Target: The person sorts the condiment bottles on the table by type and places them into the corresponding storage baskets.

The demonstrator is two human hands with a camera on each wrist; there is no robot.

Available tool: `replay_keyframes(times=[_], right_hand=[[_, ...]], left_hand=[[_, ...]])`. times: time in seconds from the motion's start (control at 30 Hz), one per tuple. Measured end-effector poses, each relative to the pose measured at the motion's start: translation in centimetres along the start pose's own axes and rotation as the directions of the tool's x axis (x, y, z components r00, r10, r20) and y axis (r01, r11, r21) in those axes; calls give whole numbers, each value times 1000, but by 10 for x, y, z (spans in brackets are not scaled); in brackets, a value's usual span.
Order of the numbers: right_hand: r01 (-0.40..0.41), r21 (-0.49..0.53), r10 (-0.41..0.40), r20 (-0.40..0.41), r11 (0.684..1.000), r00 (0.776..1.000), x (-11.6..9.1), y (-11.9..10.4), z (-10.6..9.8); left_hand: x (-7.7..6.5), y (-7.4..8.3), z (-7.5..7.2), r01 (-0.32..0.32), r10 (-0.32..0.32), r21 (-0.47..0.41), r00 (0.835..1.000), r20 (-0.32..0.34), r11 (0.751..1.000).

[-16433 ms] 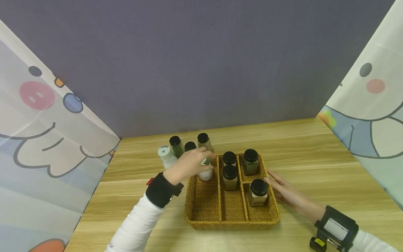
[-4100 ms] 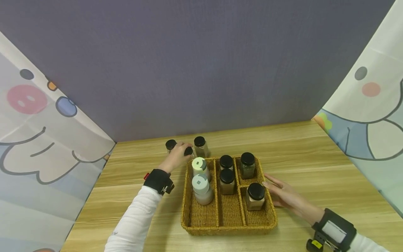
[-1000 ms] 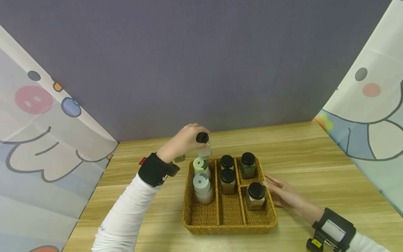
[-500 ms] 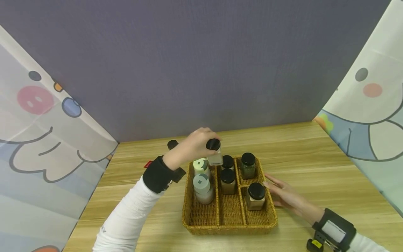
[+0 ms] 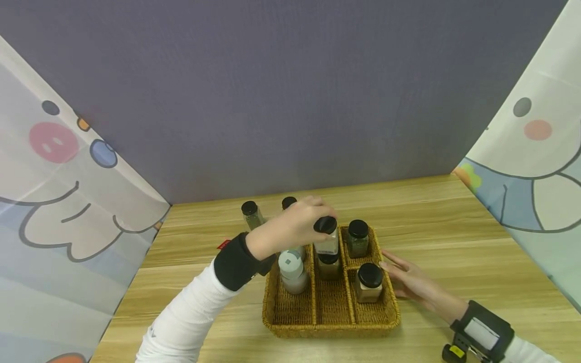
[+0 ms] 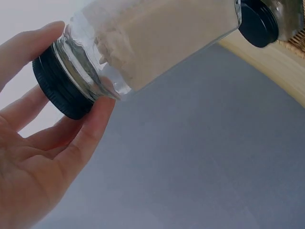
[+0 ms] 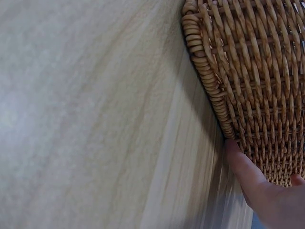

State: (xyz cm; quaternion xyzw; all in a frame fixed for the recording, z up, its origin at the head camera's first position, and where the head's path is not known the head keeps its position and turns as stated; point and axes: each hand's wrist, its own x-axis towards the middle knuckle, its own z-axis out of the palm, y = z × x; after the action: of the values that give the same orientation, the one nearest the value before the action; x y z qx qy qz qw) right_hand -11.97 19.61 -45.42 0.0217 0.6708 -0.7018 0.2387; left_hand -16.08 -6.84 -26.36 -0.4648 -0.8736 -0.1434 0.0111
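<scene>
My left hand (image 5: 295, 227) pinches a glass spice jar (image 5: 328, 244) by its black lid and neck, over the middle compartment of the wicker basket (image 5: 336, 330). Pale beige powder fills much of this jar (image 6: 167, 40) in the left wrist view. Beneath it, a black-lidded jar (image 5: 329, 269) stands in the middle compartment; the one behind it is hidden. On the basket's right side rests my right hand (image 5: 415, 282), one straight finger touching the woven wall's lower edge in the right wrist view. Two more black-lidded jars, one green (image 5: 358, 242) and one beige (image 5: 368, 287), occupy the right compartments.
A white-capped bottle (image 5: 293, 275) stands in the left compartment, with another mostly hidden behind my left hand. Behind the basket on the wooden table (image 5: 454, 227) are a green-filled jar (image 5: 252, 214) and a black-lidded jar (image 5: 288, 202). A grey wall (image 5: 290, 101) rises at the back.
Both white-capped bottles came to stand in the left compartment earlier. My left hand has since picked up a jar from behind the basket and carried it right, over the middle compartment. My right hand stays put.
</scene>
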Motion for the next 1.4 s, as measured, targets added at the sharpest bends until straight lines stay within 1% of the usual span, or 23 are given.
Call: replay_keyframes(times=[0.07,0.2,0.3,0.53,0.67,0.8,0.9,1.13,1.27,1.4], right_hand=[[-4,2,4,-5,1000,1000,0,0,0],[-1,2,1,-1,1000,1000,0,0,0],[-1,8,1,-1,1000,1000,1,0,0],[-13,13,13,-5,1000,1000,2,0,-1],[-13,5,13,9,1000,1000,2,-1,-2],[-15,1,15,19,1000,1000,1,-2,-2],[-18,-7,18,14,1000,1000,1,-2,-2],[-27,-44,27,-1,999,1000,0,-2,-1],[-24,-39,25,10,999,1000,0,-2,-2],[-4,-42,5,31,999,999,-1,-2,-3]], left_hand=[[0,3,2,-24,24,14,1000,-3,1000],[-1,9,6,-106,108,42,994,-30,993],[-1,14,8,-136,138,43,990,-23,990],[-2,28,11,-142,137,67,989,63,988],[-3,37,14,-121,114,65,987,112,991],[-4,43,18,-154,142,101,983,118,983],[-5,46,22,-195,182,135,978,102,971],[-3,58,28,-184,164,166,978,125,969],[-3,63,30,-197,176,180,976,127,964],[-3,68,32,-233,210,211,969,127,949]])
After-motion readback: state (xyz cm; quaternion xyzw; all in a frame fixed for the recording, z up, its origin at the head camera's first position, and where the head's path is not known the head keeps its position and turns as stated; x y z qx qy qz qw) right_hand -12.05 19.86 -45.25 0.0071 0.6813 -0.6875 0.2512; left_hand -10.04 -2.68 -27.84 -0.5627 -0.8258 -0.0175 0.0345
